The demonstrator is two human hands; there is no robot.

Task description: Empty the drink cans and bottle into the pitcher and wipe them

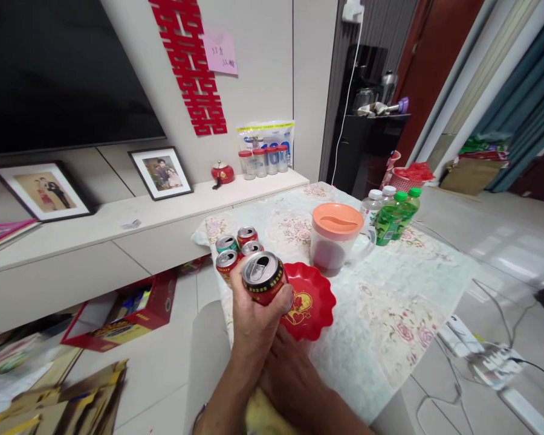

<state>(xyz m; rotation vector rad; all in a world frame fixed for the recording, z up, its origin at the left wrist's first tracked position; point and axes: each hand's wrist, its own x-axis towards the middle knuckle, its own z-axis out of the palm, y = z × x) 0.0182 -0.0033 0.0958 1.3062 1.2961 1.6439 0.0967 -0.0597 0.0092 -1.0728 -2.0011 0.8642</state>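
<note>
My left hand (256, 317) is wrapped round a red drink can (265, 296), with the can's opened silver top facing up toward me. Close against the left wrist is my right hand (292, 368); its fingertips are partly hidden behind the left hand, and whether they grip anything cannot be made out. A red scalloped plate (324, 302) with a gold heart print lies just beyond the held can. Left of it stand several opened cans, among them a green can (227, 243) and a red can (247, 234).
On the flowered tablecloth (390, 326) stand a plastic jug (324, 244) with an orange lid and several bottles, including a green bottle (387, 225). A low white cabinet (118, 241) runs along the wall. A red box (131, 314) and power strips (496, 365) lie on the floor.
</note>
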